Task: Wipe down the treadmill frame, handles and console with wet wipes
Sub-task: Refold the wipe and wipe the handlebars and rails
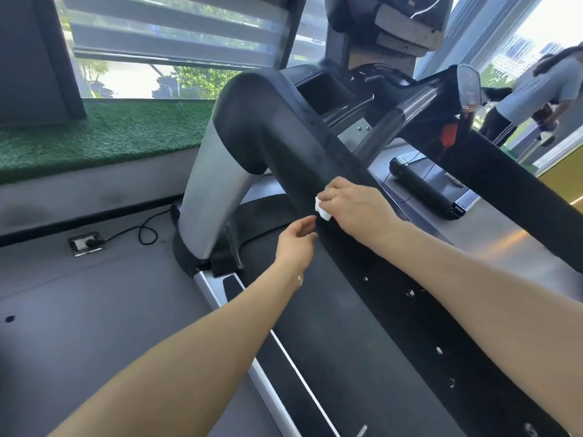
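Both arms reach forward to the treadmill's black left handrail, where the right hand, knuckles up, presses a folded white wet wipe against the rail, likely to scrub it, while the left hand hovers just below, fingers loosely curled and holding nothing.

Person, head-camera view: two bare forearms, no sleeves in sight. Left hand: no ring, watch or glove visible; a small pale fleck sits at the wrist. Right hand: likewise unadorned, wrist bare, no band or strap.
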A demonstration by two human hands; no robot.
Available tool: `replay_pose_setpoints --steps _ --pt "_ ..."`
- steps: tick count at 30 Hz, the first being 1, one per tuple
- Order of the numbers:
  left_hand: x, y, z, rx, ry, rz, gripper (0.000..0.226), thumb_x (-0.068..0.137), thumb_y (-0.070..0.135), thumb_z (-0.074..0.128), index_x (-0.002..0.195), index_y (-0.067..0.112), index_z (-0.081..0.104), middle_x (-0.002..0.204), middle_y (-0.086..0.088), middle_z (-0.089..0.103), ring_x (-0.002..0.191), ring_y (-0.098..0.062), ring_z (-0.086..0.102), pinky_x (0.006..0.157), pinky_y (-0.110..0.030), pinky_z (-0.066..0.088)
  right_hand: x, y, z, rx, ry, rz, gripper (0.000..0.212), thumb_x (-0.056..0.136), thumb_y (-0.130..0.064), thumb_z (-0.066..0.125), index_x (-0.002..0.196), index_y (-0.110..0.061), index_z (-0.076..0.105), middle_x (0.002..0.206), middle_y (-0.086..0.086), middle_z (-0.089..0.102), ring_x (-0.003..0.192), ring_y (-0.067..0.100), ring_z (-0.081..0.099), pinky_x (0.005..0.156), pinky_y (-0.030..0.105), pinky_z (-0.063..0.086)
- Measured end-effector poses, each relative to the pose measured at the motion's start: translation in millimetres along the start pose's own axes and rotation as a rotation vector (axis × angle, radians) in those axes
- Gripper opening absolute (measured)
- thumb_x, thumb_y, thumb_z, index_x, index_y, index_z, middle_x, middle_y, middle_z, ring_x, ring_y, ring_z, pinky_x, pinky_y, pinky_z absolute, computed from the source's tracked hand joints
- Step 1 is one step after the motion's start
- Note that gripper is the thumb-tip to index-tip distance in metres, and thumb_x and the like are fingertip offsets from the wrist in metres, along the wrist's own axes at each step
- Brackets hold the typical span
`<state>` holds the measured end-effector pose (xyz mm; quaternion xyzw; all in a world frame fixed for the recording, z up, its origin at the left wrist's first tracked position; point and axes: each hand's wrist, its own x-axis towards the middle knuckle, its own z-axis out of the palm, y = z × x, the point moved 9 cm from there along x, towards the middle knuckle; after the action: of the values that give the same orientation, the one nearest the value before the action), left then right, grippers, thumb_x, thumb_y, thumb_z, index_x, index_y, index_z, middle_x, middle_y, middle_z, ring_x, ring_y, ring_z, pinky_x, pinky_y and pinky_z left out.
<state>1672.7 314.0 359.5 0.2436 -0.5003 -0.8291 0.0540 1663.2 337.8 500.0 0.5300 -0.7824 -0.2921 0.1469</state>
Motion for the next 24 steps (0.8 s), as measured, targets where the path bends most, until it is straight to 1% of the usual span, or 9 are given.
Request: replay_pose_setpoints --steps 3,5,8,11,13,15,17,21,24 --pt "-1 -2 3 0.000 0.008 0.019 0.037 0.091 0.006 0.055 0.118 0.030 0.059 0.117 0.010 0.062 0.108 -0.009 0.058 0.099 -0.031 0.047 -43 -2 -7 0.002 0.142 0.074 0.051 0.081 -0.009 0.021 0.073 -0.018 0.071 0.078 -0.010 0.066 0.081 0.013 0.064 0.062 0.019 0.032" --pt "-1 -2 2 -0.006 0.017 0.030 0.036 0.091 0.006 0.057 0.118 0.030 0.059 0.116 0.010 0.062 0.108 -0.008 0.059 0.098 -0.030 0.047 -57 -7 2 0.023 0.108 0.036 0.047 0.083 -0.008 0.027 0.070 -0.018 0.071 0.074 -0.010 0.066 0.075 0.013 0.065 0.064 0.021 0.033" --pt "0 -3 2 -0.017 0.010 0.029 0.036 0.090 0.005 0.057 0.115 0.031 0.059 0.114 0.010 0.062 0.107 -0.008 0.060 0.099 -0.032 0.047 -42 2 -8 0.067 0.133 0.076 0.050 0.081 -0.011 0.024 0.066 -0.021 0.070 0.072 -0.015 0.065 0.078 0.011 0.063 0.051 0.014 0.022" --pt "0 -2 2 -0.009 0.003 0.034 0.035 0.090 0.004 0.056 0.113 0.031 0.059 0.112 0.010 0.064 0.108 -0.011 0.061 0.097 -0.034 0.049 -14 3 1 0.018 0.057 0.026 0.043 0.092 -0.009 0.026 0.099 -0.016 0.068 0.106 -0.012 0.063 0.112 0.014 0.050 0.058 0.022 0.030" --pt "-2 -2 3 0.001 -0.005 0.044 0.035 0.091 0.005 0.057 0.115 0.030 0.059 0.114 0.009 0.063 0.107 -0.011 0.060 0.095 -0.033 0.050 -14 9 6 0.082 0.000 0.083 0.038 0.094 -0.005 0.031 0.111 -0.017 0.063 0.118 -0.012 0.058 0.119 0.012 0.043 0.062 0.021 0.030" --pt "-5 -2 5 0.003 -0.018 0.051 0.035 0.091 0.005 0.057 0.116 0.030 0.058 0.117 0.008 0.062 0.107 -0.010 0.060 0.094 -0.031 0.050 -33 11 -6 0.102 0.050 0.142 0.043 0.088 -0.006 0.030 0.098 -0.019 0.069 0.107 -0.013 0.064 0.108 0.011 0.055 0.062 0.015 0.031" --pt "-8 -5 7 0.017 -0.032 0.048 0.035 0.091 0.005 0.057 0.115 0.032 0.057 0.116 0.009 0.061 0.107 -0.009 0.059 0.097 -0.032 0.048 -63 11 -13 0.204 0.174 0.170 0.045 0.081 -0.009 0.028 0.084 -0.018 0.072 0.095 -0.011 0.069 0.093 0.013 0.064 0.055 0.012 0.041" --pt "-11 -6 10 0.025 -0.043 0.030 0.036 0.091 0.006 0.057 0.116 0.031 0.055 0.117 0.010 0.059 0.109 -0.010 0.058 0.102 -0.035 0.045 -87 8 -14 0.318 0.208 0.155 0.042 0.079 -0.009 0.031 0.083 -0.012 0.072 0.095 -0.007 0.070 0.090 0.018 0.066 0.047 0.024 0.052" --pt "-11 -4 11 0.032 -0.035 0.038 0.037 0.090 0.004 0.056 0.118 0.028 0.054 0.120 0.005 0.058 0.110 -0.015 0.057 0.101 -0.037 0.046 -65 10 -11 0.241 0.184 0.182 0.038 0.081 -0.011 0.036 0.082 -0.015 0.074 0.087 -0.009 0.069 0.085 0.015 0.066 0.053 0.015 0.048"
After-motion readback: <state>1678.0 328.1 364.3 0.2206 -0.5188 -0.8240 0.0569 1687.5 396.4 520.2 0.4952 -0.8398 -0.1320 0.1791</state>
